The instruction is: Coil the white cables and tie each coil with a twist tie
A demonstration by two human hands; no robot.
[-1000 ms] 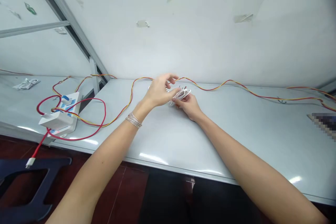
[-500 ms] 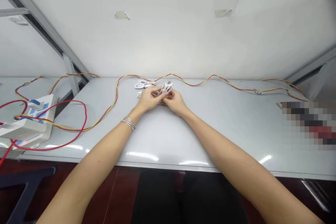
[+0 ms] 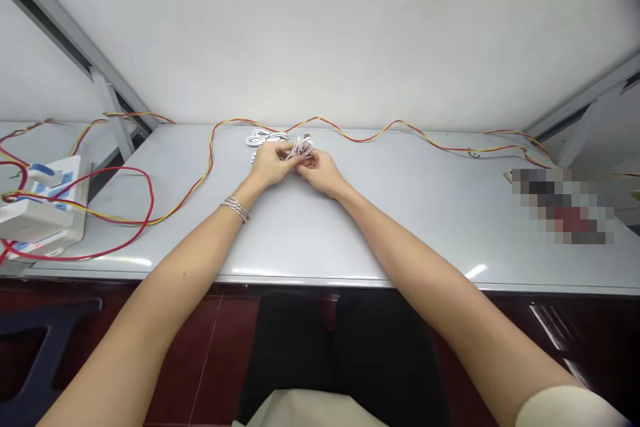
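Note:
A coiled white cable (image 3: 302, 147) is held between my two hands, above the far middle of the table. My left hand (image 3: 271, 161), with a silver bracelet at the wrist, is closed on the coil's left side. From the right, my right hand (image 3: 321, 170) pinches the lower part of the same coil. A small plug end shows just above the fingers. Behind my left hand lies another bundled white cable (image 3: 265, 137); part of a further white piece shows below it, mostly covered by the hand.
Red and yellow twisted wires (image 3: 370, 140) run along the back of the grey table (image 3: 310, 233), by the white wall. At the left sit a power strip (image 3: 75, 213) and a looped red cord (image 3: 151, 193). A blurred-out object (image 3: 560, 210) lies at the right. A dark blue chair (image 3: 45, 347) stands front left.
The whole scene sits higher and slightly further left in view as the camera tilts down. Both hands keep hold of the coiled cable, with little change in grip.

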